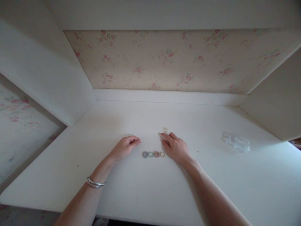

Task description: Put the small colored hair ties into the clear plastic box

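Observation:
A short row of several small coloured rings lies on the white desktop between my hands: a grey-blue ring (145, 154), a pale green ring (150, 154), a pink ring (156, 153) and a yellow ring (162, 154), close side by side. Beyond my right fingertips are loose yellowish rings (165, 129). My right hand (175, 147) rests on the desk, index finger stretched forward and thumb apart, near those loose rings. To the left of the row, my left hand (125, 147) has its fingers curled and thumb pressed to them; whatever they may hold is hidden.
A clear plastic box (235, 142) sits on the right of the white desktop (141, 188). A small dark sliver (78, 166) lies at the left. White side panels and a flowered back wall (150, 62) enclose the desk, with an overhanging shelf (164, 15) above.

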Demonstrator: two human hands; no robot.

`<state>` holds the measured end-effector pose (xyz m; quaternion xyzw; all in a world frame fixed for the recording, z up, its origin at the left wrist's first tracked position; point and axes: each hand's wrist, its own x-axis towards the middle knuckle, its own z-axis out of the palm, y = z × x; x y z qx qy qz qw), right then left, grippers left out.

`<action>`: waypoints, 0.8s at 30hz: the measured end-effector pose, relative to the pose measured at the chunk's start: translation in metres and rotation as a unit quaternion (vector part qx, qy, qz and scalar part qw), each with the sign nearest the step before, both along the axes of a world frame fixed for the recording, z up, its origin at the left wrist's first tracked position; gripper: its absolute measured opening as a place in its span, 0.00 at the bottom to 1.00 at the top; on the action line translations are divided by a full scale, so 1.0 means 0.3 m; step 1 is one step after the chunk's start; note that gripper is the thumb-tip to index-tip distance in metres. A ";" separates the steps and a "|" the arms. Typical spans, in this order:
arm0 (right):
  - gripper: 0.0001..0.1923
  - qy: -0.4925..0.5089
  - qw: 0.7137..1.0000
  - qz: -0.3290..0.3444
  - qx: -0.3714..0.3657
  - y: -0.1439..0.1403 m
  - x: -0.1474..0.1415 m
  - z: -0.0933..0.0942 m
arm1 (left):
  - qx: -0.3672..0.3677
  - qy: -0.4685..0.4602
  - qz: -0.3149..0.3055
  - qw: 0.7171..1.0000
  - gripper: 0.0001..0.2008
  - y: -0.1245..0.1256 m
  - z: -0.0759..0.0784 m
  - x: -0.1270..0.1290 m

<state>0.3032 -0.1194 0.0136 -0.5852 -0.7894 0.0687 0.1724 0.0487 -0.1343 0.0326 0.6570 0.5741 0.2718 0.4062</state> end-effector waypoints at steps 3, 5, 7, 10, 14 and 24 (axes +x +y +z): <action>0.15 -0.007 1.000 0.001 0.007 0.019 -0.008 -0.002 | -0.002 0.007 0.001 1.000 0.19 0.000 0.000 0.001; 0.15 0.002 1.000 0.010 0.012 0.023 -0.007 -0.007 | -0.002 0.009 0.000 1.000 0.19 0.000 0.001 0.001; 0.14 0.011 1.000 0.017 0.016 0.018 -0.002 -0.013 | -0.001 0.012 0.000 1.000 0.19 0.001 0.001 0.001; 0.15 0.021 0.999 0.014 0.019 0.003 0.010 -0.017 | 0.000 0.016 0.002 1.000 0.19 0.002 0.005 0.002; 0.16 0.031 0.999 0.012 0.012 -0.015 0.029 -0.017 | -0.001 0.009 0.000 1.000 0.19 0.001 0.009 0.004; 0.14 0.024 0.997 0.062 0.036 -0.055 0.033 -0.032 | 0.003 0.000 -0.006 1.000 0.18 0.001 0.002 0.001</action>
